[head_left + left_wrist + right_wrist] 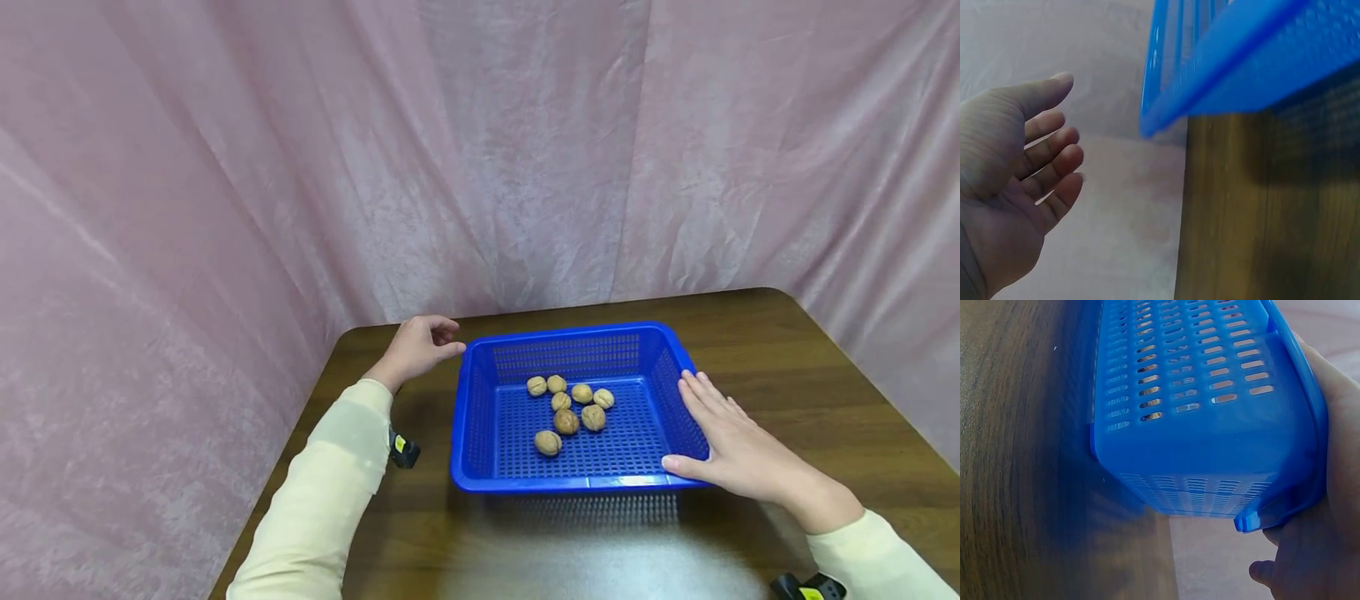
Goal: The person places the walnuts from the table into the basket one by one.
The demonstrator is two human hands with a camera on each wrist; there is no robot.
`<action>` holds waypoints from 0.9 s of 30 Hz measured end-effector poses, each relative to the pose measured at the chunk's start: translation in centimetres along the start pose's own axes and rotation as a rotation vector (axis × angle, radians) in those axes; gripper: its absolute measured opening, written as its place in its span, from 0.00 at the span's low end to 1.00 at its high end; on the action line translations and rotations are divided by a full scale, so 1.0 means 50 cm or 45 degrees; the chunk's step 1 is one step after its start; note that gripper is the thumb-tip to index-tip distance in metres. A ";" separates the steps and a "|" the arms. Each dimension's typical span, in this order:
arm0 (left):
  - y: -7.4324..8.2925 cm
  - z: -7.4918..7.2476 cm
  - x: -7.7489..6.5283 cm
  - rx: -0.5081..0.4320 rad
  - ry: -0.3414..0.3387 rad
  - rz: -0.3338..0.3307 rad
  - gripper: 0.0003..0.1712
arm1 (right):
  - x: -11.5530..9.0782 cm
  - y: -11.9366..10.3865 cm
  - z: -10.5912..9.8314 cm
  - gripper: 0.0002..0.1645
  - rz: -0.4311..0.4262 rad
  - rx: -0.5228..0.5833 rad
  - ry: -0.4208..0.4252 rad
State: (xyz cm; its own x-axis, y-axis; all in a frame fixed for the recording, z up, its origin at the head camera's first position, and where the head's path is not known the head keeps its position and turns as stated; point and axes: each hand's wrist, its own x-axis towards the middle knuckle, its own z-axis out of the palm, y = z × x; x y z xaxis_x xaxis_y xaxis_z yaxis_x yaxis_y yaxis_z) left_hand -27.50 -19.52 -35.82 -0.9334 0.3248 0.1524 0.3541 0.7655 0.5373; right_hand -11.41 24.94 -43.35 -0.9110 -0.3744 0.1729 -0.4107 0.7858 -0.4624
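A blue plastic basket (525, 484) with slotted walls and floor stands on the table. Several walnuts (566, 422) lie loosely grouped on its floor, one darker than the others. My right hand (735, 442) rests at the basket's front right corner, its thumb over the front rim and its fingers stretched along the right side. In the right wrist view that hand (1319, 550) lies against the rim of the basket (1210, 450). Just left of the basket's far left corner, my left hand (420, 346) holds nothing, its fingers loosely bent; the left wrist view shows it apart from the basket (1229, 69).
The brown wooden table (795, 375) has rounded far corners. Behind it and to the sides hangs a pink curtain (555, 167). A small black device (405, 450) is at the left wrist, and another (810, 587) at the right.
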 end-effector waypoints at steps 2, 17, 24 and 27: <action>-0.020 -0.010 -0.007 0.016 0.035 -0.023 0.23 | 0.001 0.000 0.001 0.65 0.001 -0.003 -0.005; -0.188 -0.054 -0.084 0.153 0.233 -0.214 0.30 | 0.004 0.007 0.005 0.66 0.004 -0.018 -0.012; -0.271 -0.013 -0.103 0.194 0.260 -0.319 0.33 | 0.005 0.009 0.005 0.66 0.002 -0.028 -0.009; -0.299 0.012 -0.111 0.194 0.275 -0.368 0.33 | 0.005 0.008 0.006 0.66 0.003 -0.026 -0.012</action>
State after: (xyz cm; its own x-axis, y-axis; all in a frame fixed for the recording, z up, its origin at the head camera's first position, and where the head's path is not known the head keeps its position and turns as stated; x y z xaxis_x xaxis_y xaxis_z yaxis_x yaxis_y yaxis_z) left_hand -27.59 -32.42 -45.20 -0.9808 -0.0288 0.1927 0.0637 0.8873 0.4568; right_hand -11.80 25.02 -43.76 -0.9116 -0.3772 0.1635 -0.4094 0.7965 -0.4449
